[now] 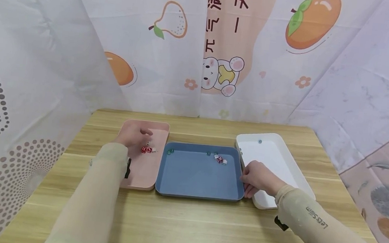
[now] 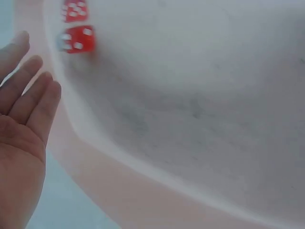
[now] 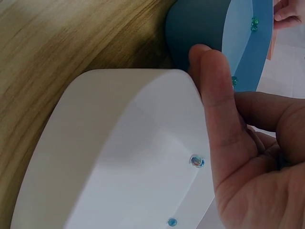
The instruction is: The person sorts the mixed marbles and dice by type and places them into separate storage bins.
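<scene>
A right hand [image 1: 259, 175] clamped its fingers on the blue tray [image 1: 196, 178] beside the white tray [image 1: 275, 158], where jerking risked scattering dice [image 1: 220, 160]; the left hand [image 1: 132, 135], fingers outstretched, hovered over the pink tray [image 1: 142, 171].

Tabletop [image 1: 187, 228]: 3 trays: 1 pink tray [image 1: 144, 173], 1 blue tray [image 1: 196, 178], 1 white tray [image 1: 276, 160]. Pink, nearer far edge: 2 red dice [image 1: 144, 150], 2 white dice [image 1: 154, 149]. Blue, far right corner: 2 white cubes [image 1: 225, 161], at least 1 red cube [image 1: 219, 160]; green beads [image 1: 172, 150], 2 far left corner, 2 far right. White: at least 2 blue beads [image 1: 259, 141].
</scene>
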Action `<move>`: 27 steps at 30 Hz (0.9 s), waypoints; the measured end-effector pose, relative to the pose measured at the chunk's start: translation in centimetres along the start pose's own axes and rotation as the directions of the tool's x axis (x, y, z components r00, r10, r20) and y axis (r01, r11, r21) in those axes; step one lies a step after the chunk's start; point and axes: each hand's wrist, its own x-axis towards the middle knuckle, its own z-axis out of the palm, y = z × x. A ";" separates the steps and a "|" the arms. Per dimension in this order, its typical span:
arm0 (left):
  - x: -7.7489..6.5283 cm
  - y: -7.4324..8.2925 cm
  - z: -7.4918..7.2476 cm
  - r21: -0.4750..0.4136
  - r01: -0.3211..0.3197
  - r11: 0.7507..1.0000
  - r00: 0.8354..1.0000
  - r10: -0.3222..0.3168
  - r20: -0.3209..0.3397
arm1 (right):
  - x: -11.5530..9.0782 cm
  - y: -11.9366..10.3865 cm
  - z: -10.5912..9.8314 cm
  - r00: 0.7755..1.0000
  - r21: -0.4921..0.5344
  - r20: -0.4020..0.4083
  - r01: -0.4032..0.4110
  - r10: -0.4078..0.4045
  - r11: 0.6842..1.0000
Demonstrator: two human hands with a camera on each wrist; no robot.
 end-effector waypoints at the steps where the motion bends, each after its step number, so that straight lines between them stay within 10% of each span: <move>1: -0.1 0.3 -0.2 0.005 0.000 1.000 1.000 0.000 0.004 | 0.0 0.0 0.0 1.000 0.003 -0.002 -0.003 0.003 1.000; 10: -0.4 3.9 -0.8 0.123 -0.063 0.990 0.997 0.056 0.057 | 0.1 0.1 0.1 1.000 -0.001 -0.001 0.004 -0.004 1.000; 17: 0.3 6.4 0.9 -0.206 -0.159 0.966 0.970 0.192 0.152 | 0.1 0.1 0.1 1.000 -0.004 -0.002 0.003 -0.003 1.000; 27: 0.8 9.9 3.5 -0.342 -0.182 0.922 0.938 0.267 0.221 | 0.0 0.1 0.1 1.000 -0.005 0.001 0.003 -0.003 1.000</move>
